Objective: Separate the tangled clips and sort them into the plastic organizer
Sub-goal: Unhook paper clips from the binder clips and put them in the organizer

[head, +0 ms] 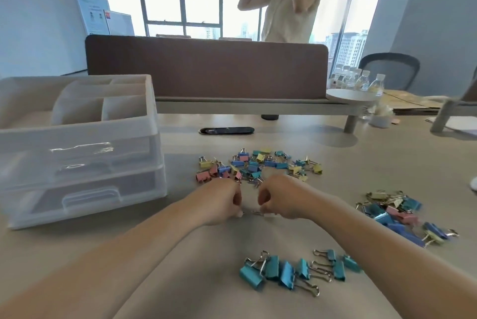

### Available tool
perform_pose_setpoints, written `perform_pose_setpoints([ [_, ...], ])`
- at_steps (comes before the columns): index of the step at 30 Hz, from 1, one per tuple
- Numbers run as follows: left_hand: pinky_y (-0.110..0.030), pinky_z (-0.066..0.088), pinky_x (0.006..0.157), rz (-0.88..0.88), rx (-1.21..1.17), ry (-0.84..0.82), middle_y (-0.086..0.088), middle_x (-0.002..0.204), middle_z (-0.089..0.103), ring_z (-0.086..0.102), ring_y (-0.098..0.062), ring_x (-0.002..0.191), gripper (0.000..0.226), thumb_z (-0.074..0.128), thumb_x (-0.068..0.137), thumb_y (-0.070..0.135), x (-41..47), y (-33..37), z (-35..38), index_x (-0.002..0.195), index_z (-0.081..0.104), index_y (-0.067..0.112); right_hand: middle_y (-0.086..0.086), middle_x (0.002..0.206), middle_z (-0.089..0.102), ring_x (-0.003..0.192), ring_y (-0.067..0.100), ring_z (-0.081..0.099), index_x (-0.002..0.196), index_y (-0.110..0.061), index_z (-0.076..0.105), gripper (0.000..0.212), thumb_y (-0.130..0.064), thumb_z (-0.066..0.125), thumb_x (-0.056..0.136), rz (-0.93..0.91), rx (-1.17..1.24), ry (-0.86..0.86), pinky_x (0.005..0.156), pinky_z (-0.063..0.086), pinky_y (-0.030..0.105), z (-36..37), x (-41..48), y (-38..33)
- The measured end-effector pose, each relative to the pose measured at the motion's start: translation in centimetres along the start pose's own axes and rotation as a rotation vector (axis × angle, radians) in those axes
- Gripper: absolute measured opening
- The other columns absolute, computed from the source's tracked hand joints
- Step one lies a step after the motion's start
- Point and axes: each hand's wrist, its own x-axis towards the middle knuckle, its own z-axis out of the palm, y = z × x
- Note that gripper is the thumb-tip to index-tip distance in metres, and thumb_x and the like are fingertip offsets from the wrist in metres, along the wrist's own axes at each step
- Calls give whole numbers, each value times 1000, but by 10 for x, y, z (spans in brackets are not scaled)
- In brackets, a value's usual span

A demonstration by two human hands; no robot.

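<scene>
Pale wood-look bench point(361, 169) under everything. Translucent white plastic organizer w/ two drawers and open top compartments point(77, 153) sits far left, drawers shut. Scattered heap of small pink, yellow and blue binder clips point(255, 165) lies mid-bench, just beyond my knuckles. Mixed pile of bigger teal, pink and blue clips point(402, 215) is off to the right, well apart. Row of teal clips w/ silver wire handles point(296, 269) sits nearest me, between my forearms. My left hand point(223, 202) and right hand point(281, 200) are both curled, fingertips pinched low near the bench. A small silver clip bit point(258, 213) shows between them; can't tell which hand grips it.
</scene>
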Motion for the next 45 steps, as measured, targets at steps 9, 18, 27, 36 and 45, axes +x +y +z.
perform_pose_setpoints([
  [9,-27,45,74,-38,14,13,-6,102,67,57,-19,88,14,61,90,16,7,-1,16,102,67,13,0,108,66,95,18,60,108,-20,68,17,-24,63,93,3,-49,31,83,54,32,15,3,-1],
  [18,-39,48,76,-67,49,-12,-17,100,65,60,-31,93,18,52,93,12,4,2,17,101,65,2,5,103,65,93,22,61,104,-11,65,15,-19,54,96,3,-85,-25,81,52,34,15,5,-6],
  [27,-29,34,62,-82,-95,171,-12,95,65,57,-23,84,12,57,92,16,-20,-6,-26,87,64,7,-7,81,66,68,4,62,90,-21,56,8,-21,55,98,-76,152,48,74,54,25,-13,3,-27],
  [36,-22,41,56,-100,-110,491,9,71,57,55,-8,64,8,60,89,13,-80,-45,-126,86,66,18,-10,72,59,64,10,56,82,-20,62,10,-19,59,92,-286,232,326,55,39,20,-91,17,-127],
  [45,1,34,54,-305,3,620,14,71,59,48,1,58,19,57,90,13,-131,-104,-210,87,72,24,-9,65,58,63,14,55,65,-25,59,27,-14,61,90,-398,302,362,56,45,23,-131,74,-233],
])
